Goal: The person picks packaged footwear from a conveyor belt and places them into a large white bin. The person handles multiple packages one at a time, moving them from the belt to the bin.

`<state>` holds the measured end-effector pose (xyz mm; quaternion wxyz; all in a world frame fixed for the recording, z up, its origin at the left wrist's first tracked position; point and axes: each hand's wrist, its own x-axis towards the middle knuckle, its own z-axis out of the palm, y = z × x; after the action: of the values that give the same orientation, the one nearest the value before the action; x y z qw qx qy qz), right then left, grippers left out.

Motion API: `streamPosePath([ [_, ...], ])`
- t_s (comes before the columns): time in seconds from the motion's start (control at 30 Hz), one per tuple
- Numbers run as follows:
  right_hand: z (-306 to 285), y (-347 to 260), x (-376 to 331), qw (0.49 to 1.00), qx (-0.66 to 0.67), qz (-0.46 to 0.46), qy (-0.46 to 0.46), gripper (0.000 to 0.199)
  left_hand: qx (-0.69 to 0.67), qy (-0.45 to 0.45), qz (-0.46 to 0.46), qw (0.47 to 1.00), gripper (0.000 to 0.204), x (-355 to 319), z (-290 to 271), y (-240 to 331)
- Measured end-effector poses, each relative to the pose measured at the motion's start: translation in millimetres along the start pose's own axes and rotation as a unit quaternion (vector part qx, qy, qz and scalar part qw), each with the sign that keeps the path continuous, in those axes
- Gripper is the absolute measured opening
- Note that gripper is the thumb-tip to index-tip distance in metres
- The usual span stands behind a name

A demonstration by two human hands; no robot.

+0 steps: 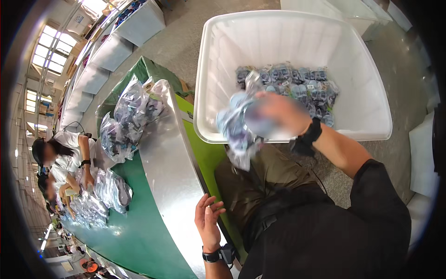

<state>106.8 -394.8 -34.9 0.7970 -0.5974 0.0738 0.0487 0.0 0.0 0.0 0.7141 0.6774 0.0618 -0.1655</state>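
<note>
My right hand [281, 115], smeared by motion, grips a clear plastic bag [239, 123] of light-blue and purple goods that look like slippers. Hand and bag are over the near left rim of a large white plastic bin [292, 21]. Inside that bin lie several similar packed bags [318, 93], close together on the bottom. My left hand [209, 218] holds nothing. It is raised by the metal edge [165, 153] of the work table, with its fingers apart and slightly bent.
Clear bags of bluish goods [132, 116] are heaped at the table's far end. On the green table top [134, 237] stand more bags [111, 190], where a person in a white shirt [69, 158] works. White bins [141, 25] line the far left.
</note>
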Motion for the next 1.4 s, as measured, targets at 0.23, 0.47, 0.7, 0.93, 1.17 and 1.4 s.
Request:
streamPosePath([
  [0.23,-106,71,78,0.787,-0.511,-0.096,0.332,0.089,0.002,0.049,0.013,0.999,0.041,-5,-19,3],
  [0.47,-43,93,26,0.932,-0.325,-0.054,0.154,0.069,0.002,0.106,0.012,0.994,0.038,-8,-62,8],
  [0.7,29,91,6,0.901,-0.408,-0.143,0.030,0.050,0.102,0.135,0.010,0.986,0.037,26,-119,38],
  [0.93,61,84,1,0.811,-0.549,-0.190,0.066,0.032,0.199,0.257,0.051,0.944,0.039,89,-233,48],
  [1.17,62,86,4,0.801,-0.568,-0.183,0.053,0.030,0.465,0.496,0.146,0.719,0.060,167,-381,51],
  [1.4,63,90,6,0.799,-0.577,-0.160,0.050,0.028,0.208,0.511,-0.086,0.830,0.097,204,-474,25],
])
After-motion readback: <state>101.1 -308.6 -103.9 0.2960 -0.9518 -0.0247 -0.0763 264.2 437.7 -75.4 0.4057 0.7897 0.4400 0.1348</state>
